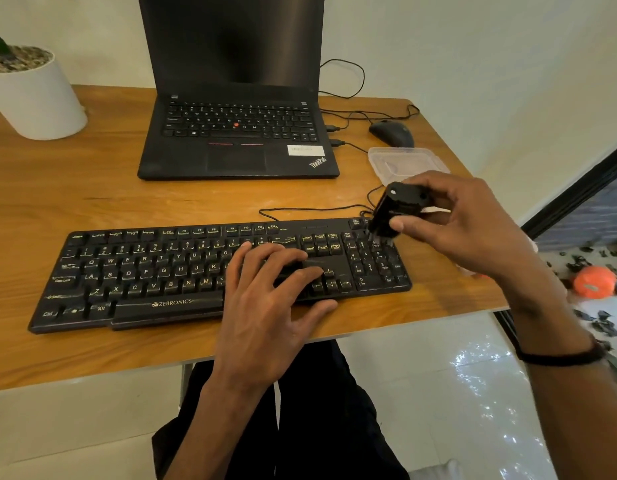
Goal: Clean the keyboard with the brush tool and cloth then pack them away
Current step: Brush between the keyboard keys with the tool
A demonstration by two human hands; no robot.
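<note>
Your right hand [473,223] pinches the brush [391,211] over the keyboard [144,271]; your left hand [265,292] lies spread on its keys. Wooden desk [92,188], glossy white floor tiles [456,393].

laptop [236,140] open | mouse [391,132] | white planter [40,98] | orange ball [594,281], perhaps

two hands — left hand [265,292], right hand [473,223]. one keyboard [144,271], one brush [391,213], one laptop [236,133], one mouse [391,133], one clear tub [404,159], one white pot [33,95], one desk [92,188] — and one orange ball [594,281] on the floor.
</note>
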